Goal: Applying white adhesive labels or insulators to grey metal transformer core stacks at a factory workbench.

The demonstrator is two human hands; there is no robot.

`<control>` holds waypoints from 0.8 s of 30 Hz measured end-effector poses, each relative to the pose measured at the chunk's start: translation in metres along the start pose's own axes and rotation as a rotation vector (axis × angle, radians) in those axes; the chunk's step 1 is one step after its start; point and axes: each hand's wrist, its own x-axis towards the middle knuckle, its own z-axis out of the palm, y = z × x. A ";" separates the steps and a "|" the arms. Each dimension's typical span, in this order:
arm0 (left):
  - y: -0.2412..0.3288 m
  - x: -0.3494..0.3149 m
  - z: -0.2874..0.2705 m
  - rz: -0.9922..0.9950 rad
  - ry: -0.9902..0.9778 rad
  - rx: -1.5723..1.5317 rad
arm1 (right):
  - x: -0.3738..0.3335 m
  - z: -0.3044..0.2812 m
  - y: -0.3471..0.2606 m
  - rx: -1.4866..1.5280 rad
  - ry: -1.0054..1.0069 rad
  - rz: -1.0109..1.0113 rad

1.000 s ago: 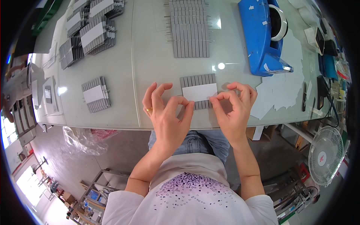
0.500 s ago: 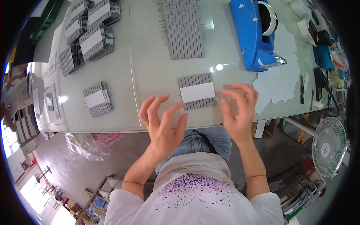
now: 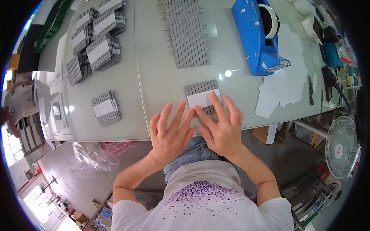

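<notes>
A row of grey ribbed strips (image 3: pixel 200 87) lies side by side near the table's front edge, with a white paper band (image 3: pixel 200 99) across its middle. My right hand (image 3: pixel 225 129) is spread over the lower right of this bundle. One of its fingertips lies over the white band and hides part of the strips; whether it presses down I cannot tell. Just off the lower left corner, my left hand (image 3: pixel 172 133) has its fingers stretched out and holds nothing. A ring is on one of its fingers.
A single banded bundle (image 3: pixel 106 109) lies to the left, and several stacked ones (image 3: pixel 98 52) sit at the back left. Unbanded strips (image 3: pixel 189 50) form a long row ahead. At right are a blue tape dispenser (image 3: pixel 256 42), white paper sheets (image 3: pixel 285 88) and a fan (image 3: pixel 341 148).
My right hand has moved left and down onto the bundle. My left hand has shifted slightly right, with its fingers straighter. The whole view has shifted a little.
</notes>
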 end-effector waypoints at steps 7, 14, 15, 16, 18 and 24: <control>0.002 0.004 -0.004 0.007 -0.053 -0.038 | -0.015 -0.018 0.028 -0.081 0.028 0.094; 0.008 0.030 -0.001 -0.090 0.008 -0.340 | -0.029 -0.031 0.056 -0.016 0.199 0.181; 0.015 0.034 -0.001 -0.129 0.010 -0.348 | -0.029 -0.031 0.056 -0.014 0.204 0.173; 0.020 0.036 0.000 -0.138 0.021 -0.341 | -0.029 -0.031 0.055 -0.012 0.207 0.158; 0.030 0.036 0.002 -0.071 -0.067 -0.309 | -0.027 -0.031 0.054 -0.004 0.183 0.174; 0.013 -0.027 0.015 0.152 0.133 -0.155 | -0.023 -0.030 0.047 0.041 0.145 0.160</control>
